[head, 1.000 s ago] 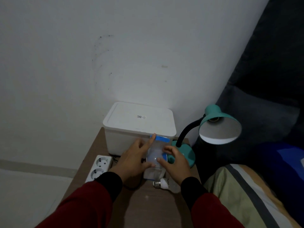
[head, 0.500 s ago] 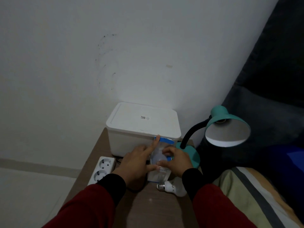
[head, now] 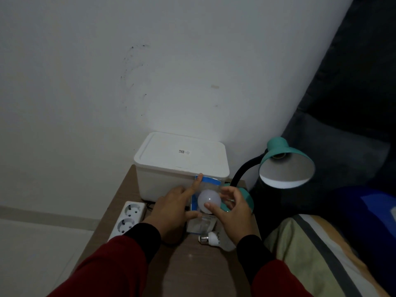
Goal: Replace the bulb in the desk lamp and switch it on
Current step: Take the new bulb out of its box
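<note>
The person leaned over a small brown desk [head: 192, 271] pushed against a pale wall. The right hand [head: 232, 211] had its thumb and fingers [head: 209, 206] curled around the white globe of a new bulb [head: 209, 200], holding it partly out of a clear and blue package [head: 204, 215]. The left hand [head: 173, 207] steadied that package, its index finger stretched up along the left edge to the blue top strip while the thumb pressed in from below, so the package was pinched in that hand. The package stood just in front of a white lidded box [head: 182, 159] at the back of the desk.

Another bulb [head: 216, 240] lay on its side on the desk near the right wrist, its metal screw base pointing left. The teal desk lamp [head: 285, 166] stood at the right rear corner, its black neck arching up and its shade tipped forward; the socket inside looked bare. A white power strip [head: 128, 217] lay at the desk's left edge. Striped bedding [head: 321, 258] showed to the right.
</note>
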